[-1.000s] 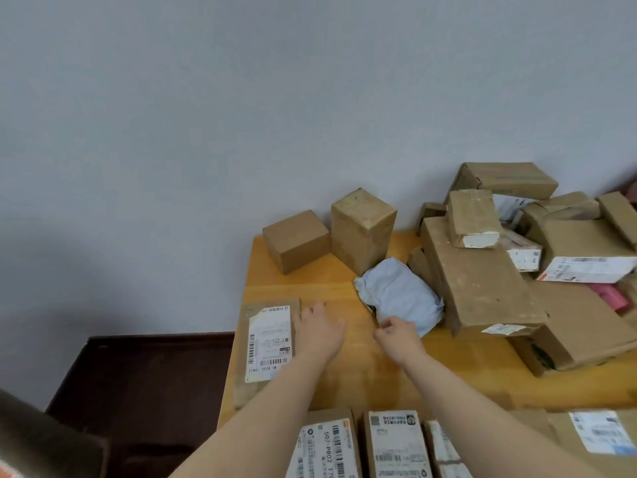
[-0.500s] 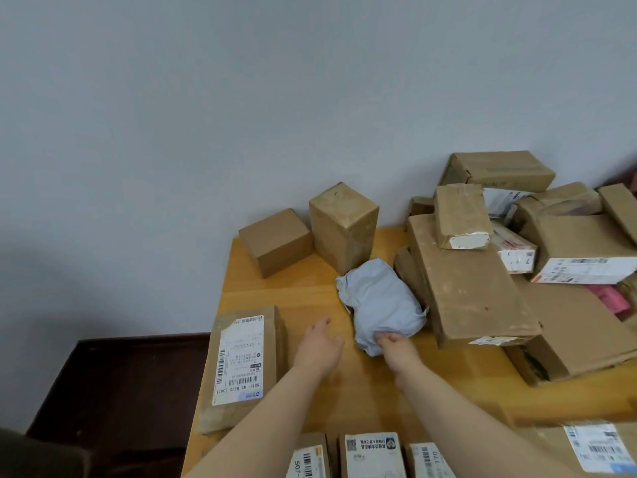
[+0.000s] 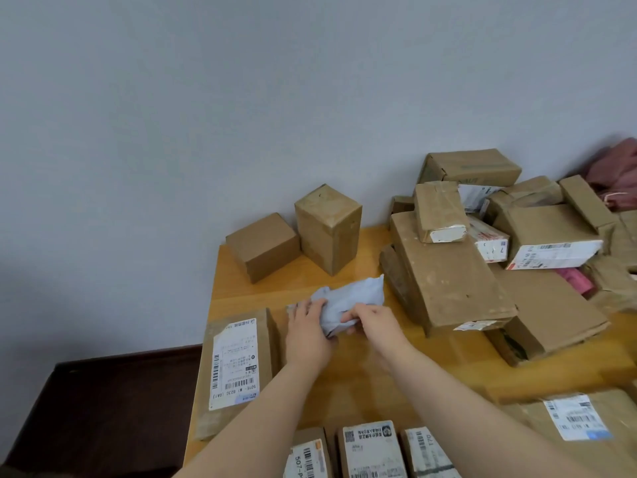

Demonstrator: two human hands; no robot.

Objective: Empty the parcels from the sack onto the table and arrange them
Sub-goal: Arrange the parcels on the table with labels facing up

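Observation:
A soft grey poly-bag parcel (image 3: 355, 298) lies on the wooden table (image 3: 348, 384), near its left middle. My left hand (image 3: 306, 334) grips its near left end and my right hand (image 3: 374, 324) pinches its near right edge. A flat brown parcel with a white label (image 3: 236, 363) lies at the table's left edge, just left of my left hand. A heap of brown cardboard boxes (image 3: 451, 288) fills the right side. The sack is not clearly in view.
Two brown boxes stand at the far left corner by the wall, a low one (image 3: 263, 246) and a tall one (image 3: 329, 227). Labelled parcels (image 3: 370, 450) line the near edge, another (image 3: 579, 422) lies at near right. A dark floor (image 3: 103, 408) lies left of the table.
Both hands have closed on the grey bag, which has shifted left and towards me. My left hand left the table surface and took the bag's end. The view tilted a little.

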